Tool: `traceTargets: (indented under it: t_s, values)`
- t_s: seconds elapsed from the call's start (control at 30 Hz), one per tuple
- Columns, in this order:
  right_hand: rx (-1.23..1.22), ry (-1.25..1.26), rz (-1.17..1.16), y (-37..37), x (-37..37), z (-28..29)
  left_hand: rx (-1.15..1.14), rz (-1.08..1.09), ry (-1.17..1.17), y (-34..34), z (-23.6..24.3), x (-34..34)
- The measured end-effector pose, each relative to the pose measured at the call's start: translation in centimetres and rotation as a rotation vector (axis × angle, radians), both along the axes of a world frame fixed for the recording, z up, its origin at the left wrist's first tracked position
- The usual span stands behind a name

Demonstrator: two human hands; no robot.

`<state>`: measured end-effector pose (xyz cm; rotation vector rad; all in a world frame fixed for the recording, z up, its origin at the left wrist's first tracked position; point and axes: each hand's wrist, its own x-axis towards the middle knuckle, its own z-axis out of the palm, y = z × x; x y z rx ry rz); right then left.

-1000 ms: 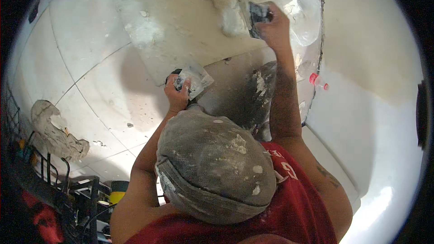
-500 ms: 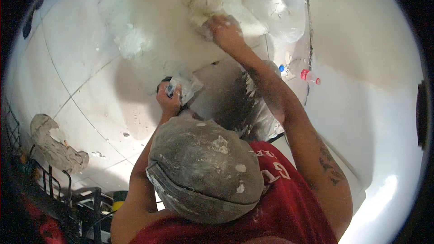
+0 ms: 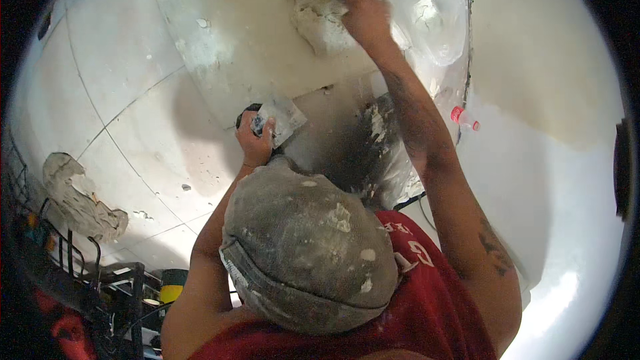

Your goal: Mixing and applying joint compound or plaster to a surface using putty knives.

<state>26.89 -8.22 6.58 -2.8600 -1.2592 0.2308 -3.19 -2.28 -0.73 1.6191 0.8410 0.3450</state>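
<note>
My left hand [image 3: 255, 132] is closed on a flat scraper [image 3: 285, 122] with a black grip and pale square blade, at the lower edge of a smeared pale board [image 3: 227, 33]. My right hand [image 3: 367, 17] is closed at the right side of a lumpy off-white putty mound [image 3: 317, 23], upper middle; the scraper in it is mostly hidden behind my fingers. Below the board is a dark, stained grey surface [image 3: 333, 133]. A grey, white-spotted cap [image 3: 307, 247] fills the lower centre, hiding what lies beneath.
A plastic bag of white material [image 3: 430, 20] lies at upper right, a red-labelled plastic bottle [image 3: 465, 119] below it. Pale tiles [image 3: 133, 147] extend left, with a crumpled grey sack [image 3: 83, 197]. A black metal rack [image 3: 80, 253] and black-and-yellow bucket [image 3: 172, 287] stand lower left.
My right hand swept leftward and down onto the putty mound, then moved up and slightly right, turning the scraper out of sight. My left hand still holds its scraper near the same place.
</note>
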Motion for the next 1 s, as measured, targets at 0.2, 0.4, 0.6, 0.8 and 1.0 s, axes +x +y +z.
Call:
traceTargets:
  t_s: [0.2, 0.4, 0.6, 0.8, 1.0]
  values:
    - [-0.066, 0.122, 0.216, 0.0, 0.8, -0.9, -0.030, -0.007, 0.021, 0.3, 0.3, 0.7]
    - [-0.045, -0.051, 0.173, 0.0, -0.7, -2.2, -0.159, 0.050, 0.029, 0.0, -0.4, 0.8]
    - [-0.041, -0.083, 0.021, -0.9, 0.4, -3.0, 0.069, -0.019, -0.048, 0.0, 1.3, 1.7]
    - [-0.037, 0.164, 0.036, 0.7, 2.3, -1.4, 0.187, -0.059, 0.096, 0.2, -0.3, 0.2]
    - [-0.168, -0.005, 0.253, 0.0, 3.1, -3.3, 0.052, -0.035, 0.081, 0.3, 0.9, 1.1]
